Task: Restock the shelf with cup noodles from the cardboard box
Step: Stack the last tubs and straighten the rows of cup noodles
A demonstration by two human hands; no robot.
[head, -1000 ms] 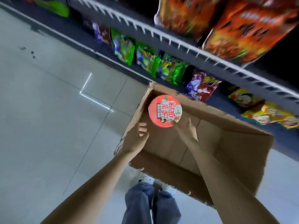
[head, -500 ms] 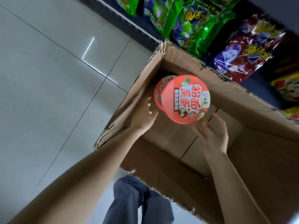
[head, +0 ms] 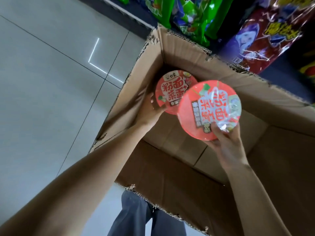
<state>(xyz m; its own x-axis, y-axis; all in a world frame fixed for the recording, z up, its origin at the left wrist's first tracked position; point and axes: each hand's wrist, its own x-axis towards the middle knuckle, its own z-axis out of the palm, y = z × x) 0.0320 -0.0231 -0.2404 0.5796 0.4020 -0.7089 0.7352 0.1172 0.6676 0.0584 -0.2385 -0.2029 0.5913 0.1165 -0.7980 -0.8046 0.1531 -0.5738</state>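
Note:
An open cardboard box (head: pixel 201 178) stands on the floor in front of the shelf. My right hand (head: pixel 226 143) grips a red-lidded cup noodle (head: pixel 208 109) from below and holds it up over the box, thumb on the lid's near edge. My left hand (head: pixel 151 111) holds a second red-lidded cup noodle (head: pixel 170 92) by its left rim in the box's far left corner. The raised cup covers part of the second lid. The rest of the box floor in view is bare cardboard.
Green snack bags (head: pixel 192 16) and a purple and red bag (head: pixel 265 34) fill the bottom shelf just behind the box. Grey tiled floor (head: pixel 51 82) spreads to the left. My blue-trousered legs (head: pixel 141 218) stand at the box's near edge.
The view has dropped closer to the box. My right hand lifted the first cup nearer. A second cup came into sight beneath, and my left hand moved from the box wall onto it.

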